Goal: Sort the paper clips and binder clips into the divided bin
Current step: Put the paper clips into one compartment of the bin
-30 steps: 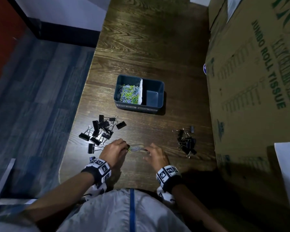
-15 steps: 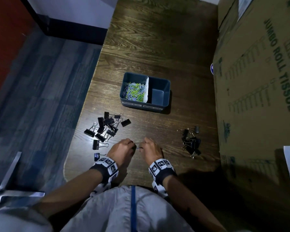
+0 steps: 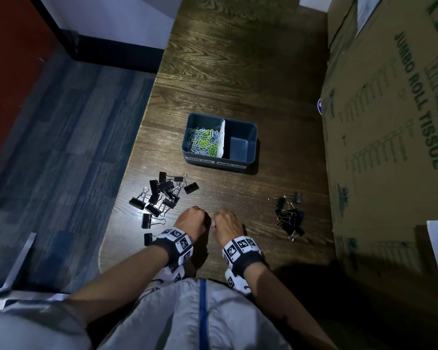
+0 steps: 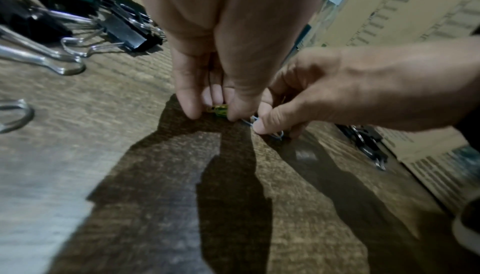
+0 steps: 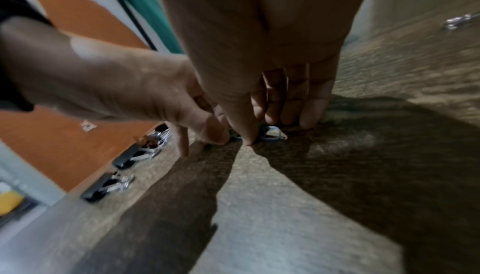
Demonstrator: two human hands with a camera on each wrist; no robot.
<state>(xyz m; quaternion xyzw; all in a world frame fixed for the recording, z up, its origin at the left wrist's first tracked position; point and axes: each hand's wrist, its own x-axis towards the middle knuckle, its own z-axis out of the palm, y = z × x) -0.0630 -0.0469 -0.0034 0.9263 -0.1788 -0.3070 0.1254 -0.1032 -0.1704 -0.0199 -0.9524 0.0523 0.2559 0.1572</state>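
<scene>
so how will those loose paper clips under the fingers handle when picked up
Probably fiddly: the paper clips are thin wire lying flat on the wooden table, so the left hand and right hand pinch at them. Likely light, and apt to tangle.

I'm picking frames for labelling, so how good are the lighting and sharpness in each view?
Head view: dim with dark corners, a glare patch on the table beside the large binder clips, straight edges bowed by the wide lens. Left wrist view: soft, binder clips blurred, hard hand shadows. Right wrist view: blurriest, left hand smeared, the paper clip barely readable.
</scene>
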